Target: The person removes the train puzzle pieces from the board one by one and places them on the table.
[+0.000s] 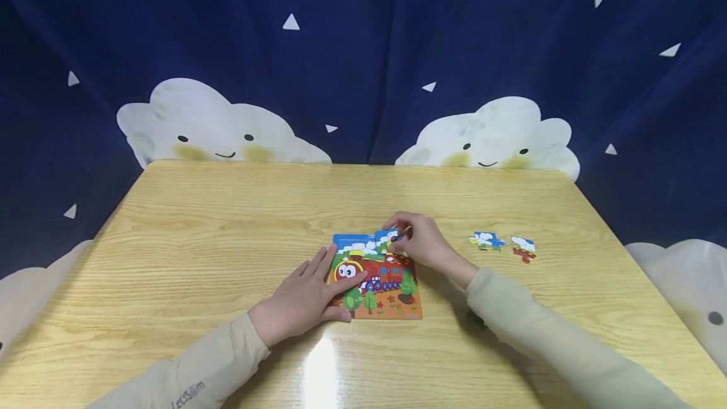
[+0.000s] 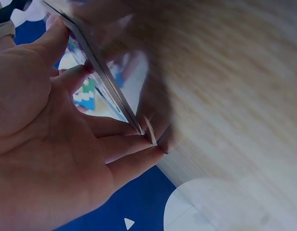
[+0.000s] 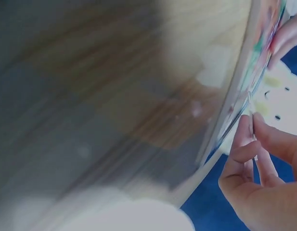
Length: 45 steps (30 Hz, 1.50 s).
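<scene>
A jigsaw puzzle (image 1: 392, 303) with a red cartoon train lies flat on the table, mostly filled in. My left hand (image 1: 301, 298) rests on its left side, fingers spread and fairly straight along the edge and over the picture. In the left wrist view the fingertips touch the edge of the puzzle board (image 2: 109, 79). My right hand (image 1: 425, 243) pinches a blue, white and green puzzle piece (image 1: 384, 238) between thumb and fingers, over the puzzle's upper right part. The right wrist view shows this piece edge-on; whether it touches the board cannot be told.
Two loose puzzle pieces lie to the right: one blue and white piece (image 1: 487, 240), one with white and red (image 1: 523, 248). The wooden table (image 1: 227, 219) ends at a dark blue curtain (image 1: 352, 36) with clouds. A small dark object (image 1: 476, 319) shows beneath the right sleeve.
</scene>
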### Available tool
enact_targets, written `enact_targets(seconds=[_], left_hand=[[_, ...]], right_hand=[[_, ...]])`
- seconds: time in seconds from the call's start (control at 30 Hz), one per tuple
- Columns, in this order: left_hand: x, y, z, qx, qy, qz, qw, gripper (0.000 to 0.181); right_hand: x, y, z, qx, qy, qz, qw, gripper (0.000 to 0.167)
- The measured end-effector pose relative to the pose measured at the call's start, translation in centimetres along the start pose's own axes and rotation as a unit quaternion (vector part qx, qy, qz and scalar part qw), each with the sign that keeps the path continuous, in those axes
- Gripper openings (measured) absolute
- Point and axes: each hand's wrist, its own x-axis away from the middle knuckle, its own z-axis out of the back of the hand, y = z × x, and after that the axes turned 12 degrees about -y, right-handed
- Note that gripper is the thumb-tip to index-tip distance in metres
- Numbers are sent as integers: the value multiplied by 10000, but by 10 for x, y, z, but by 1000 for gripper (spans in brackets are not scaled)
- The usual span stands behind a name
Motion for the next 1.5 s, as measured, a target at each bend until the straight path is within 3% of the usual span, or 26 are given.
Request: enact_targets(seconds=[0.3, 0.8, 1.5], left_hand=[[1, 0, 0, 119, -26, -7, 9999, 63], [1, 1, 1, 28, -34, -9, 10000, 64], [1, 2, 1, -18, -27, -5, 10000, 63]], right_hand=[[15, 28, 32, -177, -54, -570, 9982, 31], [36, 69, 69, 285, 254, -785, 9962, 29], [41, 76, 77, 917, 103, -952, 9912, 20]])
